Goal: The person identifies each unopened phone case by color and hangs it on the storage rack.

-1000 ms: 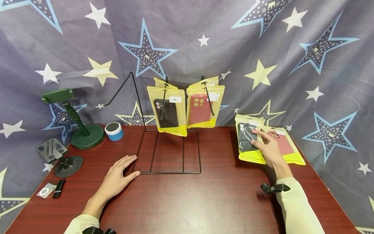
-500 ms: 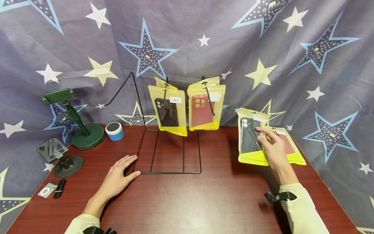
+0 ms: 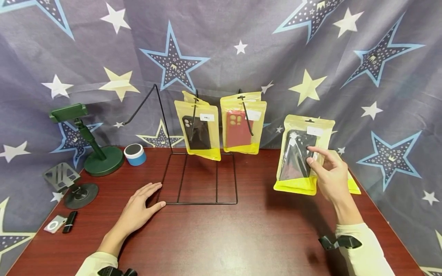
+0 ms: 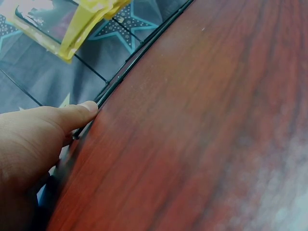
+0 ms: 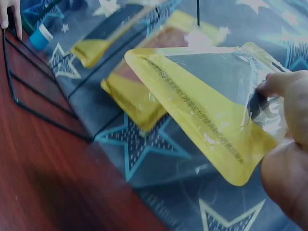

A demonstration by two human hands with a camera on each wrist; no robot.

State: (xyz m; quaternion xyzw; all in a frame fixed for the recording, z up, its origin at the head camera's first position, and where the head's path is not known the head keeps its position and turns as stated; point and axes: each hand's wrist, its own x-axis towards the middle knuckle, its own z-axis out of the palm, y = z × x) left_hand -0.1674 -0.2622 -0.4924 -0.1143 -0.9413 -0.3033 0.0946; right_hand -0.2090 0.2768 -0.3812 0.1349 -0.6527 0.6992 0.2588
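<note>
A yellow-edged clear pouch with a black phone case (image 3: 295, 157) is pinched at its right side by my right hand (image 3: 333, 174), raised and tilted upright over the right of the table. In the right wrist view the pouch's back (image 5: 202, 110) shows printed lettering. My left hand (image 3: 138, 207) rests on the table at the front left corner of a black wire rack (image 3: 203, 204); in the left wrist view the thumb (image 4: 79, 114) touches its wire. On the rack's hooks hang pouches with a black phone case (image 3: 199, 138) and a pink phone case (image 3: 238, 132).
Another yellow pouch (image 3: 353, 186) lies at the table's right edge, mostly hidden behind my right hand. The rack's left hook (image 3: 139, 104) carries nothing. On the left stand a green phone stand (image 3: 103, 161), a blue-white jar (image 3: 135, 155), a grey stand (image 3: 81, 195) and small gadgets (image 3: 55, 224).
My right hand has lifted the pouch with the black phone case off the lying pouch and tipped it upright toward the camera. The left hand has stayed put.
</note>
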